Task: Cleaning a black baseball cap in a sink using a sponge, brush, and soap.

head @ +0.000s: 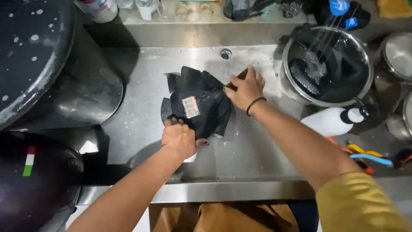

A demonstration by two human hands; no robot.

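A crumpled black cloth (198, 103) with a pale label is held over the steel sink (141, 81), gripped at its lower edge by the left hand (179, 138). Its right edge is clenched by the right hand (245, 88), beside a water-filled steel bowl (328, 64) and a white bottle (331, 121).

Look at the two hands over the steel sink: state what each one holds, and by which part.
Left hand grips the black plastic fan by its near lower edge. Right hand grasps a dark handle, mostly hidden, at the fan's right side.
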